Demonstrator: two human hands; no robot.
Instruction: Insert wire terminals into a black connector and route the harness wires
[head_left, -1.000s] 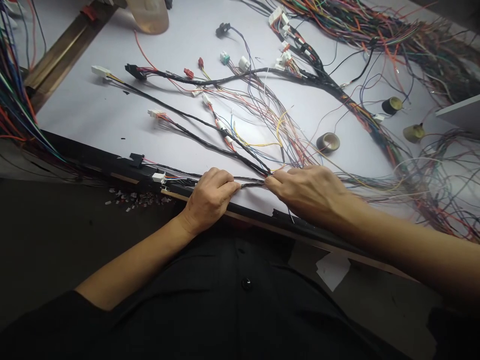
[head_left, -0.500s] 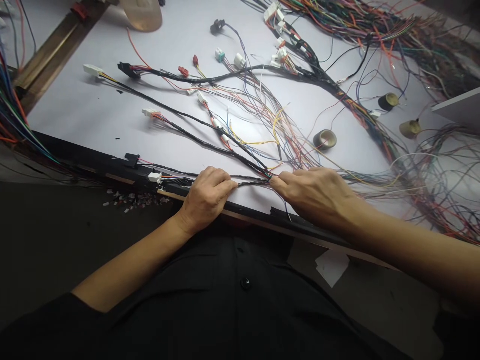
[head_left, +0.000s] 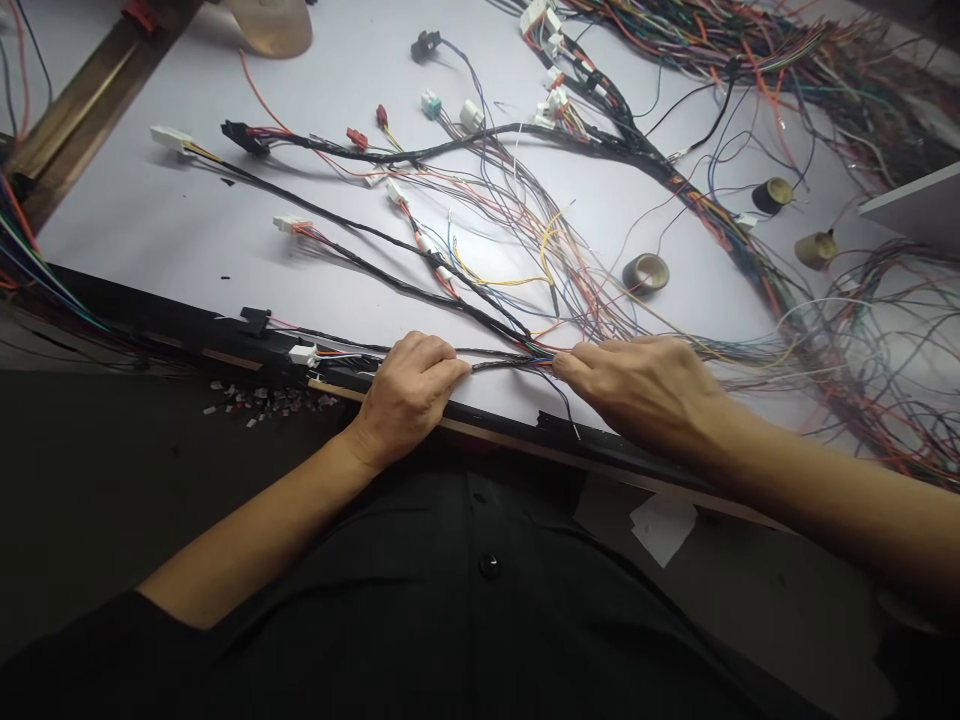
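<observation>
My left hand (head_left: 411, 390) is closed round a black-taped cable branch (head_left: 501, 364) by the table's near edge. To its left, a white connector (head_left: 304, 355) ends a short run of wires. My right hand (head_left: 641, 385) grips the loose coloured wires (head_left: 541, 352) where several taped branches come together. Between the two hands the taped branch stretches roughly level. A thin blue wire (head_left: 568, 400) hangs down beside the right hand. Two further black branches run up and left, ending in a white connector (head_left: 291, 225) and a longer white connector (head_left: 171, 140).
Rolls of tape (head_left: 646, 273) lie right of centre. A thick wire harness (head_left: 675, 180) crosses the upper right, with a tangled wire heap (head_left: 765, 50) behind it. A wooden bar (head_left: 97, 110) stands at the left. The table has a black near edge (head_left: 150, 310).
My right hand has slid slightly right along the wires, uncovering more of the coloured strands. The left hand keeps its grip. The whole view has shifted a little.
</observation>
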